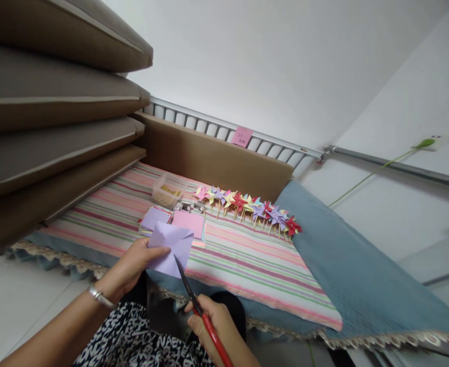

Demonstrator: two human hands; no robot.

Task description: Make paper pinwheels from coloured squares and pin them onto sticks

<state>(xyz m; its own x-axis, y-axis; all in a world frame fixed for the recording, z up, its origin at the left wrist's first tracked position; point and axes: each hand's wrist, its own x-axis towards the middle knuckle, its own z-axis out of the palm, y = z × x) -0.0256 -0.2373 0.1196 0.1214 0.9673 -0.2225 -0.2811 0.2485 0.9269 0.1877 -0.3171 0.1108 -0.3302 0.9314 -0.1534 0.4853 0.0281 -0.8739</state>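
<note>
My left hand (142, 259) pinches a square of purple paper (178, 247) by its left side, thumb on top. Slits run in from corners of the sheet. In my right hand (216, 323) is a pair of scissors (189, 289) with red handles, its dark blades reaching the paper's lower part. Whether the blades are apart is hard to tell. Just beyond the sheet lie a stack of purple paper (155, 218) and a stack with pink paper (189, 223) on top. A row of colourful paper pinwheels (239, 201) on sticks lies farther back.
A clear plastic box (168, 191) holds small yellowish pieces, with small metallic items (186, 206) beside it. A striped cloth (247, 260) covers the surface. Stacked cushions (63, 104) rise at left; a brown board (209, 155) stands behind, before a radiator (209, 125).
</note>
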